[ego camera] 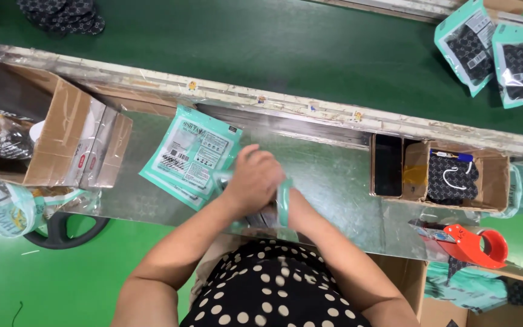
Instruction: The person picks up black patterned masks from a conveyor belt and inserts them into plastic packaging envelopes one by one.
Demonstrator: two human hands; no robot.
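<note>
The left hand [254, 175] lies on top, its fingers curled over a blurred teal plastic pouch [284, 203] that both hands pinch at the near edge of the shiny metal worktable [334, 181]. The right hand [289, 200] is mostly hidden under the left; its grip looks closed on the pouch's right edge, though I cannot tell the finger positions. That pouch stands roughly upright between the hands. Just left of the hands on the worktable lies a stack of flat teal printed pouches [190, 154], its long axis tilted away from the person, touching the left hand's knuckles, so the left hand is nearer.
</note>
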